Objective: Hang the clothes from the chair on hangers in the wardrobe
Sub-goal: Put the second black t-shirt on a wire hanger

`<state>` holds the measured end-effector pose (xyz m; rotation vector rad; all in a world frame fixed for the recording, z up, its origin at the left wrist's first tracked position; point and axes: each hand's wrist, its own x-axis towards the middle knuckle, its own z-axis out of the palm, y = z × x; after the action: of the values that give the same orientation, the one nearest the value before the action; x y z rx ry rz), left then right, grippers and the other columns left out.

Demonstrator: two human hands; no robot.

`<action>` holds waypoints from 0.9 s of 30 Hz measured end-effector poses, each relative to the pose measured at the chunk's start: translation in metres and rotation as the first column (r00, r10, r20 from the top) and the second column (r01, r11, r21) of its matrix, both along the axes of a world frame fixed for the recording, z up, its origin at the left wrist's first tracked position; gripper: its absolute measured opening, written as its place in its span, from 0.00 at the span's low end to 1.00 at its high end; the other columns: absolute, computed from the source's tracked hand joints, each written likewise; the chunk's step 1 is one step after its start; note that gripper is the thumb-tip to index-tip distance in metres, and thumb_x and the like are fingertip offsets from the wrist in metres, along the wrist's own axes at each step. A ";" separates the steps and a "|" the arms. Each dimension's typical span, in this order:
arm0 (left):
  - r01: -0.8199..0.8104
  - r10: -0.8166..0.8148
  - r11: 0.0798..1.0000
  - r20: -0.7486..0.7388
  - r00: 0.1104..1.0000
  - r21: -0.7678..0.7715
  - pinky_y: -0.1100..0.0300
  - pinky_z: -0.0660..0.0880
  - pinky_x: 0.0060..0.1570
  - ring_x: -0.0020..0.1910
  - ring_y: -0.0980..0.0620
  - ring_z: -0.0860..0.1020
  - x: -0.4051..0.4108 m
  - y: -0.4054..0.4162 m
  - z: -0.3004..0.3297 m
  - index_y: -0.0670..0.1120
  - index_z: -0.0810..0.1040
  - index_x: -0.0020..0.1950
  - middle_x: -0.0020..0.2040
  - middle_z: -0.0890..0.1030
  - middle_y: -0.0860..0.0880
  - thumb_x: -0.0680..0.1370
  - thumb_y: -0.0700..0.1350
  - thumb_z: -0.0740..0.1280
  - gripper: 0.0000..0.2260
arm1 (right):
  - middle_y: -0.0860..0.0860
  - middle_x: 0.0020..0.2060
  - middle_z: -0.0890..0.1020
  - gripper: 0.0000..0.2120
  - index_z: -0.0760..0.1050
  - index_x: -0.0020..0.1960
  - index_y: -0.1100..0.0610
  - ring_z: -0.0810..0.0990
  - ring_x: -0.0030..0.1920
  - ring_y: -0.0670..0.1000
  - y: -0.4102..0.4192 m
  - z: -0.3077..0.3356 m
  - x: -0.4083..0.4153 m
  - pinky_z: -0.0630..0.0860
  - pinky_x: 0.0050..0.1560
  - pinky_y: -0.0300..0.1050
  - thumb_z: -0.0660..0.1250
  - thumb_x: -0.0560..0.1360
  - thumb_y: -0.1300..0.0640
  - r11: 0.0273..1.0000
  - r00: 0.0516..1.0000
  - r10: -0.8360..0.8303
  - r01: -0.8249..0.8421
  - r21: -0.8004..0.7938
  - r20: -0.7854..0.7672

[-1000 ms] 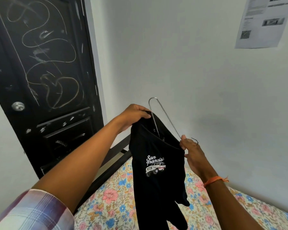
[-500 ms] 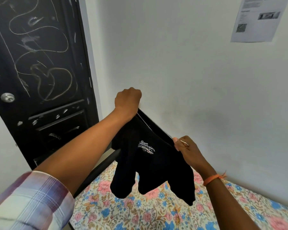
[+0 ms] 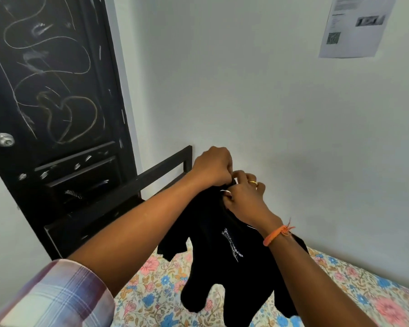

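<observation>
I see: black T-shirt (image 3: 224, 253), held up over the floral bedsheet (image 3: 151, 300); my left hand (image 3: 211, 167) and right hand (image 3: 242, 197) both gripping its bunched top, touching each other. Chalk-scribbled black door (image 3: 50, 95) left; printed paper (image 3: 354, 27) on the wall.

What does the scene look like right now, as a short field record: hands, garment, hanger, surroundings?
left hand: grips the top of the black T-shirt
right hand: pinches the shirt top beside the left hand
black T-shirt: held up over the bed, white print creased
hanger: only a sliver of wire shows at the right fingers
bed: floral sheet, below the shirt
door: black, scribbled, at left
wardrobe: not in view
</observation>
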<state>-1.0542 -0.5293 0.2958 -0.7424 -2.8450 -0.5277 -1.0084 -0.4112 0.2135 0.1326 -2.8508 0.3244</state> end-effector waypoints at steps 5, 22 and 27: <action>-0.011 0.012 0.999 0.022 1.000 -0.038 0.57 0.79 0.42 0.40 0.49 0.81 0.004 -0.012 -0.007 0.49 0.83 0.41 0.40 0.82 0.51 0.67 0.40 0.72 0.05 | 0.48 0.49 0.76 0.17 0.80 0.37 0.53 0.77 0.47 0.51 0.018 0.003 0.004 0.73 0.42 0.47 0.64 0.79 0.45 0.983 0.998 0.055 -0.049 -0.176 0.029; -0.050 0.050 0.999 -0.068 0.996 -0.004 0.55 0.76 0.43 0.46 0.44 0.79 -0.009 -0.029 -0.045 0.42 0.81 0.51 0.49 0.79 0.44 0.70 0.34 0.66 0.11 | 0.58 0.29 0.78 0.20 0.79 0.31 0.55 0.71 0.27 0.54 0.054 0.018 0.001 0.65 0.32 0.46 0.70 0.76 0.44 0.955 0.991 0.112 -0.088 -0.284 0.069; -0.054 0.057 0.991 -0.018 0.998 0.123 0.55 0.78 0.46 0.48 0.47 0.80 -0.014 -0.037 -0.058 0.45 0.82 0.53 0.51 0.82 0.47 0.73 0.37 0.66 0.11 | 0.48 0.39 0.81 0.10 0.77 0.47 0.51 0.78 0.38 0.46 0.049 0.026 0.003 0.72 0.40 0.42 0.63 0.81 0.47 0.938 0.983 0.182 -0.161 -0.308 0.039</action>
<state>-1.0681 -0.5660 0.2375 -0.6412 -2.7743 -0.6749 -1.0053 -0.3626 0.2391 0.3153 -2.8162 0.8131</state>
